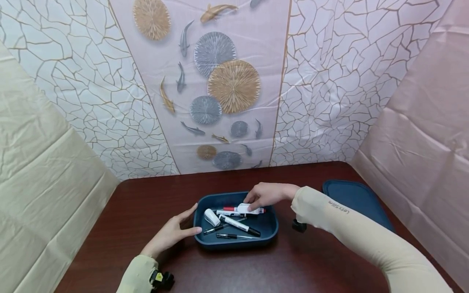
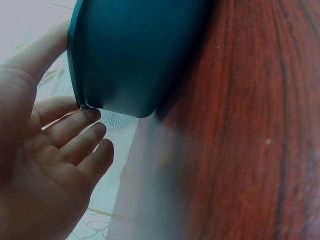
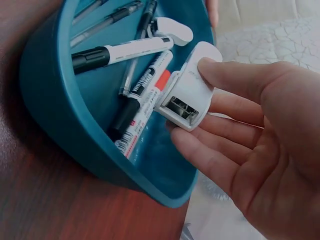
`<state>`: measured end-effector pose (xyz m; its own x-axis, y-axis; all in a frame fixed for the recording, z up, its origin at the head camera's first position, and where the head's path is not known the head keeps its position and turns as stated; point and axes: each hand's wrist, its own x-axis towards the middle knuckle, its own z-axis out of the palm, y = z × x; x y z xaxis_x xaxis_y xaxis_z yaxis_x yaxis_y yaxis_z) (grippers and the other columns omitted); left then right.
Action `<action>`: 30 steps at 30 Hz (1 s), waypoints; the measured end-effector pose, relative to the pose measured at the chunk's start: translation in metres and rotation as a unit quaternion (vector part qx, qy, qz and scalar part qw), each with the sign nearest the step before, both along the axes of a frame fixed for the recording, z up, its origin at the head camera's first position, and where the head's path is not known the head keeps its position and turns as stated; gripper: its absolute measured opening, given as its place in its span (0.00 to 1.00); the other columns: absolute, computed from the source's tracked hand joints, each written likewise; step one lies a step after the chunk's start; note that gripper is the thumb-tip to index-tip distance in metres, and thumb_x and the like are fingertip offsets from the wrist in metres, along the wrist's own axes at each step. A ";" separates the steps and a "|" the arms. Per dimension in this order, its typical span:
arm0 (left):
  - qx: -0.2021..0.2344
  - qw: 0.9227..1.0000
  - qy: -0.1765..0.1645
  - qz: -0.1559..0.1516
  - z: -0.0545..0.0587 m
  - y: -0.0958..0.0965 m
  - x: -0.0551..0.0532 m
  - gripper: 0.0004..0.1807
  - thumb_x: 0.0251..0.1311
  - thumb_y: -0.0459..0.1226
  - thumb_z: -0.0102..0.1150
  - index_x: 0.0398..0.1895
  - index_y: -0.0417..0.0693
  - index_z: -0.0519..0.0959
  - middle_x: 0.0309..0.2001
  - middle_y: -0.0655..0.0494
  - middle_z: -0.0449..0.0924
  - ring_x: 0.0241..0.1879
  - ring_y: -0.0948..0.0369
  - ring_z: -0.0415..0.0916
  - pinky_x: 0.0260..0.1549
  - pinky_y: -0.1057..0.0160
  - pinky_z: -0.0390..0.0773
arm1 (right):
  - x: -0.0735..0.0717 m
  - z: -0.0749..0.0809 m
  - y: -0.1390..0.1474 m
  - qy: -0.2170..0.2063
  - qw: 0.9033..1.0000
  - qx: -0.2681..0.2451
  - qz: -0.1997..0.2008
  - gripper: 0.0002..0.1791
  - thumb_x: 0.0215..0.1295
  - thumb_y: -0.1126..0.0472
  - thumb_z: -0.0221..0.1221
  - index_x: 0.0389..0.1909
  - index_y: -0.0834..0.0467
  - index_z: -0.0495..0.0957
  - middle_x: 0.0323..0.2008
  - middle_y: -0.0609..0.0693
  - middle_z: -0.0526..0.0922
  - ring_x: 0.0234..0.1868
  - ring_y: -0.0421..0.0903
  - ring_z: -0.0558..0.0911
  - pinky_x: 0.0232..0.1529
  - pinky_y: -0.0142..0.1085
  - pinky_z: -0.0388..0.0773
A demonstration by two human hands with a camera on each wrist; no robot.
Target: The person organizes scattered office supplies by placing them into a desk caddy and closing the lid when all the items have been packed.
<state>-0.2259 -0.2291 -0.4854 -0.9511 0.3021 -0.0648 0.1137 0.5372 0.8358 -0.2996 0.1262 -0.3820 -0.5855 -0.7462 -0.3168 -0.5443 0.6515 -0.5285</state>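
In the head view, a blue rectangular tray (image 1: 220, 246) sits on the table between both hands. My left hand (image 1: 174, 232) spans the tray's left end, thumb and forefinger spread at its rim. Over the tray's right part, my right hand (image 1: 266, 194) pinches a small white rounded plastic object (image 3: 192, 82) with a dark rectangular opening. A red-capped marker (image 3: 145, 115) lies right below it. Also in the tray are a white marker with a black cap (image 1: 239, 225), another black-and-white marker (image 3: 150, 80), several clear-barrelled pens (image 1: 234, 236) and a second white rounded object (image 1: 211, 218).
A blue flat lid-like piece (image 1: 353, 199) lies at the table's right side, partly behind the right sleeve. The dark red wooden table (image 1: 146, 207) meets a patterned cloth (image 1: 223, 134) at its back edge. Cloth walls (image 1: 417, 142) flank both sides.
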 end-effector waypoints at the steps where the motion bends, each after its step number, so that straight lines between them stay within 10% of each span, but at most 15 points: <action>1: 0.002 1.000 -0.001 -0.001 0.000 0.000 0.000 0.45 0.58 0.51 0.72 0.78 0.65 0.62 0.75 0.54 0.62 0.75 0.47 0.55 0.67 0.36 0.59 | 0.000 -0.001 -0.002 0.000 1.000 0.004 0.003 0.24 0.71 0.51 0.62 0.63 0.57 0.80 0.55 0.48 0.84 0.55 0.42 0.82 0.56 0.42 0.79; 30: 0.008 1.000 -0.003 -0.001 -0.002 -0.001 -0.001 0.44 0.59 0.51 0.71 0.78 0.67 0.61 0.75 0.55 0.61 0.75 0.48 0.56 0.68 0.36 0.59 | 0.003 -0.030 -0.014 -0.039 0.995 0.087 0.008 0.19 0.73 0.51 0.60 0.59 0.52 0.83 0.55 0.44 0.83 0.50 0.35 0.81 0.53 0.36 0.79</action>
